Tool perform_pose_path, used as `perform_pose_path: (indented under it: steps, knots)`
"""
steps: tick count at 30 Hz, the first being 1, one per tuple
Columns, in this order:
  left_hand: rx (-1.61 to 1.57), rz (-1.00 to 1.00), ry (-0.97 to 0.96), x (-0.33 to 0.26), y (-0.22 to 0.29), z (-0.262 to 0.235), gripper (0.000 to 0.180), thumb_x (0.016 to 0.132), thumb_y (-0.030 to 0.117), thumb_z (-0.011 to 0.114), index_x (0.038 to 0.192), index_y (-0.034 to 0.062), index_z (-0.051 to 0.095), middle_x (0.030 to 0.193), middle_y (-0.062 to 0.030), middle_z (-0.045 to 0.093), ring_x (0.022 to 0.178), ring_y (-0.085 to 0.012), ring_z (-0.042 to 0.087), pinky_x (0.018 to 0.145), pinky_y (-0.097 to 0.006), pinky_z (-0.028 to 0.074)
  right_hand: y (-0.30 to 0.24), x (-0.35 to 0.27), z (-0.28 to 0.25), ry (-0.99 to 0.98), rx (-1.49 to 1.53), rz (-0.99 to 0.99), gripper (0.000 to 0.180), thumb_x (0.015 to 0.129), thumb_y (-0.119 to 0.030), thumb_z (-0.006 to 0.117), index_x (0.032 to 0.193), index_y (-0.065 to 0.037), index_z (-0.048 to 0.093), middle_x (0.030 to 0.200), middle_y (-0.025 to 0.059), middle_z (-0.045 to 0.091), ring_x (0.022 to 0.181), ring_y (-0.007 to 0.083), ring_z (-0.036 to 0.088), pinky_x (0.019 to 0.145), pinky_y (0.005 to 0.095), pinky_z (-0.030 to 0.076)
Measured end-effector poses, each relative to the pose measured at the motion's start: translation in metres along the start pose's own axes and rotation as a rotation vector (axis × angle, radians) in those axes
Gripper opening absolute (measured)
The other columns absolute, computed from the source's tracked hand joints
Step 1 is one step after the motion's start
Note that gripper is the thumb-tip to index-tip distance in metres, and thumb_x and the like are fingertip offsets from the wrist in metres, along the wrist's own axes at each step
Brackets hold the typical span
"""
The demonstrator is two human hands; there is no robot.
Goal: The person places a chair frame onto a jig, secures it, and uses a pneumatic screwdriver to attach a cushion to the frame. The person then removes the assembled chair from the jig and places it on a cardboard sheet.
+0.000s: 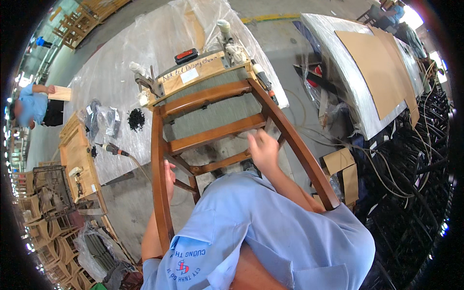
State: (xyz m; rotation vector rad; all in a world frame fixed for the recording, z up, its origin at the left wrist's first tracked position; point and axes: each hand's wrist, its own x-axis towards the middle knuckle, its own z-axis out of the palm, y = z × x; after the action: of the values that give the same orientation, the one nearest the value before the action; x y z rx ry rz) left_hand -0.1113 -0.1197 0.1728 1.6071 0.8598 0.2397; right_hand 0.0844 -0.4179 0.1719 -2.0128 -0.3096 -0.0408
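Observation:
A brown wooden chair frame (215,140) stands before me, its top rail against a wooden jig (193,77) with a grey-green padded face. My left hand (170,175) wraps round the frame's left post from behind, with its fingers showing on the inner side. Over the right half of the frame, close to the middle rail, is my right hand (264,151). Its fingers are curled closed, and I cannot make out what is in them. The frame's long right post (297,145) passes over my right forearm and ends by my shoulder.
Clamps (152,82) flank the jig, and a red-and-black object (186,56) sits on top. On the plastic-covered table are black screws (136,119), plastic bags (107,121) and a power driver (115,149). Another driver (263,79) lies right. Cardboard (372,67) covers a wrapped stack; a person (36,104) stands far left.

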Motion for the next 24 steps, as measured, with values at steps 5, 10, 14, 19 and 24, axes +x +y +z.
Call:
perform_pose_path:
  steps: [5,10,14,19,24]
  knots:
    - [-0.074,0.019,-0.004,0.009,0.009,0.005,0.037,0.114,0.036,0.046,0.096,0.0058,0.057,0.065,0.0026,0.042,0.056,-0.0063,0.041,0.052,-0.026,0.035,0.109,0.126,0.118,0.208,0.369,0.421,0.026,0.1,-0.009,0.061,0.119,0.009,0.065,0.093,0.0168,0.071,0.073,0.0225,0.073,0.059,0.0317,0.06]
    - [-0.05,-0.012,0.018,-0.009,0.009,-0.004,0.033,0.113,0.035,0.048,0.097,0.0063,0.056,0.074,0.0011,0.047,0.056,-0.0058,0.042,0.053,-0.025,0.038,0.061,0.155,0.109,0.129,0.704,0.814,0.036,0.102,-0.002,0.052,0.135,0.012,0.051,0.104,0.0234,0.068,0.082,0.0317,0.074,0.067,0.0393,0.065]
    - [-0.053,0.022,0.055,-0.02,0.022,0.006,0.033,0.113,0.034,0.049,0.096,0.0064,0.055,0.071,0.0013,0.045,0.055,-0.006,0.041,0.053,-0.026,0.037,0.067,0.155,0.103,0.104,0.863,0.832,0.038,0.103,-0.001,0.05,0.139,0.012,0.046,0.108,0.0252,0.066,0.086,0.0361,0.075,0.07,0.0424,0.067]
    - [-0.09,0.017,0.071,-0.034,0.037,0.02,0.033,0.112,0.034,0.051,0.095,0.0061,0.054,0.071,0.0011,0.045,0.055,-0.006,0.041,0.052,-0.026,0.037,0.074,0.159,0.106,0.094,0.841,0.798,0.033,0.104,-0.003,0.053,0.133,0.013,0.052,0.095,0.0211,0.069,0.075,0.0326,0.074,0.061,0.0398,0.065]
    - [-0.068,0.088,0.077,-0.049,0.037,0.025,0.032,0.112,0.034,0.053,0.096,0.0054,0.054,0.07,0.0013,0.045,0.055,-0.0058,0.041,0.052,-0.026,0.037,0.067,0.158,0.105,0.062,0.486,0.69,0.022,0.104,-0.007,0.056,0.11,0.01,0.068,0.081,0.0165,0.072,0.063,0.0247,0.073,0.051,0.036,0.061]
